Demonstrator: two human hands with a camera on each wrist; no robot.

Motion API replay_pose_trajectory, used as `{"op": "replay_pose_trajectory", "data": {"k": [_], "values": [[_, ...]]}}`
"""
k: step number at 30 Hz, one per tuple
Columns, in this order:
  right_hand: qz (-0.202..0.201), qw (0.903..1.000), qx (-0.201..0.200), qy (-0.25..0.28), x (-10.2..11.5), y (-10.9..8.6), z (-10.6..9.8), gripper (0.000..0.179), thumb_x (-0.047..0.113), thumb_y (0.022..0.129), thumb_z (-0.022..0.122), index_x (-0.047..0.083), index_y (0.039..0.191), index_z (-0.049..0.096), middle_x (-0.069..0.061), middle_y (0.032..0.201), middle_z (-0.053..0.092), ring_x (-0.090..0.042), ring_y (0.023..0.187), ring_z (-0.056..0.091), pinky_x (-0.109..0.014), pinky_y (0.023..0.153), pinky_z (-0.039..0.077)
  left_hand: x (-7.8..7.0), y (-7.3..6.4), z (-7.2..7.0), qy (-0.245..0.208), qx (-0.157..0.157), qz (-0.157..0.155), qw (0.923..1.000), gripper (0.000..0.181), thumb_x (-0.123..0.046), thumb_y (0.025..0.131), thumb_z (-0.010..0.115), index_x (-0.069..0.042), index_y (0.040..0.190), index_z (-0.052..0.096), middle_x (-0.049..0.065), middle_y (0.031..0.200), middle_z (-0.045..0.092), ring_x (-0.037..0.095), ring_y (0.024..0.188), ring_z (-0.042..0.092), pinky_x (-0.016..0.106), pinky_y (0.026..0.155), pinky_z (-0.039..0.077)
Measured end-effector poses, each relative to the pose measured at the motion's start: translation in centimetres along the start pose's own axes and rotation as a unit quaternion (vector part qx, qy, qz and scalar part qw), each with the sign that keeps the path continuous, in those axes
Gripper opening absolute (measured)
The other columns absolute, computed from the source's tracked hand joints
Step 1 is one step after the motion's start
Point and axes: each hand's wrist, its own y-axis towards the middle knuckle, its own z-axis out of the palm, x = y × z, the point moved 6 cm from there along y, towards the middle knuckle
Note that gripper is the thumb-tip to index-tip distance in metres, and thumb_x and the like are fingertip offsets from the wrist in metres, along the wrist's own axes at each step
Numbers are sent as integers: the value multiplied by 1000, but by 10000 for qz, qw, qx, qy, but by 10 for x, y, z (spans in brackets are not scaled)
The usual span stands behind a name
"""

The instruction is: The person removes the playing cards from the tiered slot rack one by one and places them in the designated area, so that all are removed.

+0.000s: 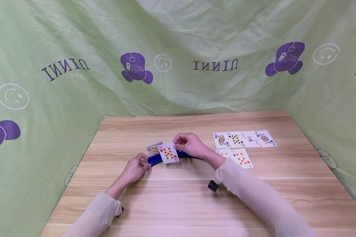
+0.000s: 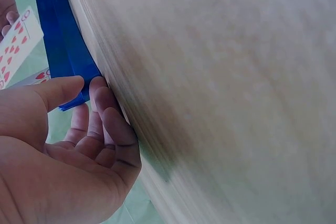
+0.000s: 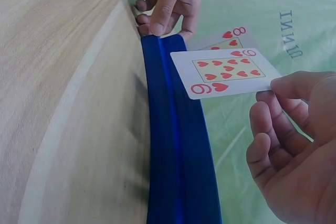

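Note:
At its left end, a curved blue card holder (image 1: 155,160) is pinched between the thumb and fingers of my left hand (image 1: 134,169). My right hand (image 1: 191,144) pinches the nine of hearts (image 3: 226,74) by one corner, its face toward me. That card overlaps the holder's slot in the head view and is over the holder's edge in the right wrist view. Behind it the eight of hearts (image 3: 220,44) stands at the holder near the left hand, partly hidden by the nine. The right forearm covers the holder's right end in the head view.
To the right, a row of face-up cards includes a queen (image 1: 222,140), a ten (image 1: 236,140) and a king (image 1: 265,139). Below them lie a five (image 1: 223,152) and the seven of hearts (image 1: 242,158), close beside the right forearm. A green curtain (image 1: 178,95) hangs behind the wooden table (image 1: 172,204).

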Motion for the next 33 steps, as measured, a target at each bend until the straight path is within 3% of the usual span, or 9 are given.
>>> {"op": "replay_pose_trajectory", "data": {"k": [9,15,22,33], "values": [[160,9997,-6,173,-5,-9,-15,9,9,90,68,6,99,69,-6,85,67,-13,75,62,-25,70,53,-1,-1,1,-64,17,-12,10000,24,-9,88,70,-6,107,58,5,83,74,10,68,60,29,68,45],[282,9987,-175,379,-10,-15,-31,11,6,91,66,3,101,68,-8,86,67,-14,74,62,-42,76,57,-1,-1,0,-20,11,2,10000,23,-10,88,70,-7,107,58,4,83,74,10,69,59,29,69,45],[246,9987,-332,298,-15,-22,-47,14,9,91,66,2,103,67,-9,86,67,-15,76,62,-26,69,52,1,-1,0,18,26,-16,10000,23,-11,89,70,-7,107,58,3,83,73,10,69,59,28,69,45],[636,9965,-499,230,-27,-37,-72,16,13,93,66,5,107,66,-7,85,67,-21,75,62,-25,60,48,1,0,0,19,-1,26,10000,23,-11,88,71,-7,107,58,4,83,73,10,70,59,29,69,45]]}}
